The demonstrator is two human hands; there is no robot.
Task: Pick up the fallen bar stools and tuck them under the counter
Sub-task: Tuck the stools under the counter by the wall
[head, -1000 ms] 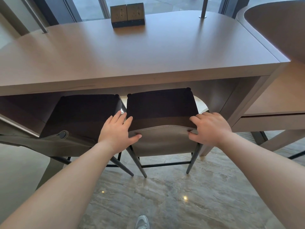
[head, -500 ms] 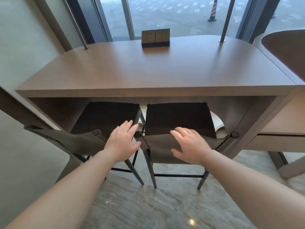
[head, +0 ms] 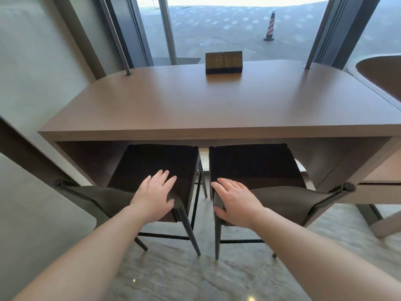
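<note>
Two dark bar stools stand upright side by side, their seats reaching under the brown counter (head: 217, 109). The left stool (head: 156, 161) and the right stool (head: 253, 164) each have a low grey-brown backrest facing me. My left hand (head: 154, 196) lies flat on the right end of the left stool's backrest, fingers spread. My right hand (head: 235, 203) lies the same way on the left end of the right stool's backrest. Neither hand is closed around anything.
A small dark box (head: 223, 61) stands at the far edge of the counter, between two thin metal poles (head: 128, 72). A grey wall panel (head: 32, 83) is at the left, a second table (head: 382, 72) at the right. Marble floor (head: 195, 276) lies below.
Both hands were gripping the right stool's backrest. My left hand moved over to the left stool, my right hand slid to the left end, and the view pulled back and up.
</note>
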